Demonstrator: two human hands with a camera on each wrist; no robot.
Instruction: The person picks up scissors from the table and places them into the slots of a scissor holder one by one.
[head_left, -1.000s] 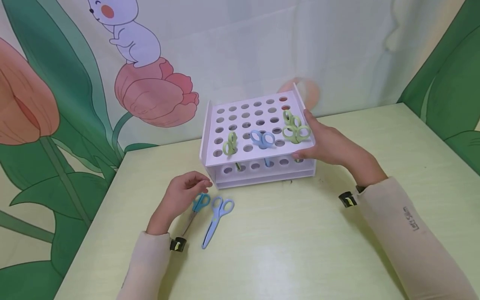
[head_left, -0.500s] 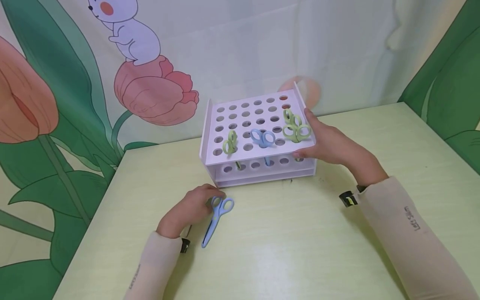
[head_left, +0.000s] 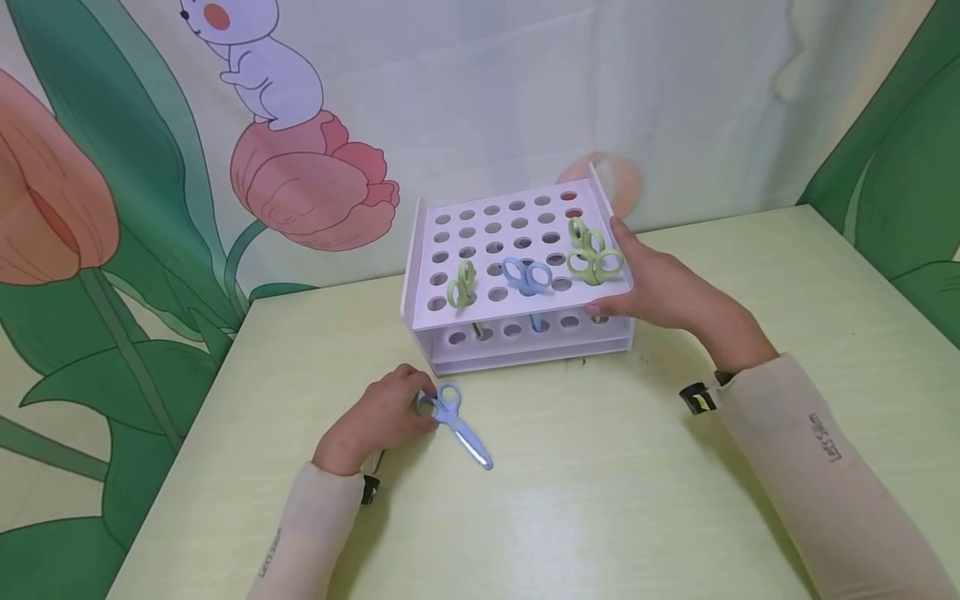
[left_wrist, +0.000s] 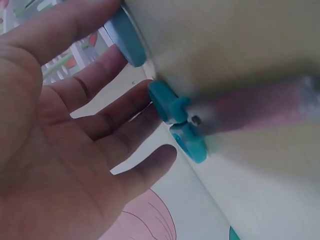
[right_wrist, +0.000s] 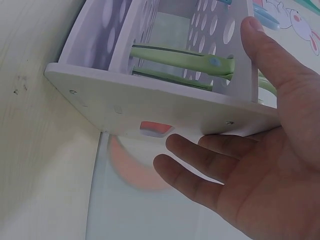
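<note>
My left hand (head_left: 382, 412) is low over the table, thumb and index finger at a handle loop of the light-blue scissors (head_left: 465, 437), whose blade points to the lower right. In the left wrist view, teal-handled scissors (left_wrist: 170, 102) lie by the other fingertips; the hand hides most of them in the head view. My right hand (head_left: 663, 279) grips the right side of a white perforated rack (head_left: 495, 312), thumb at the front corner and fingers along the side panel. Green scissors (head_left: 594, 265), blue scissors (head_left: 527, 275) and more green scissors (head_left: 462, 285) stand in its holes.
The rack stands near the back of the pale green table (head_left: 570, 500), in front of a curtain (head_left: 510, 100) printed with flowers and a rabbit. Several holes in the rack hold nothing.
My left hand moved right and down to the scissors on the table. The light-blue scissors have swung round, their blade turning from lower left to lower right. My right hand stays on the rack.
</note>
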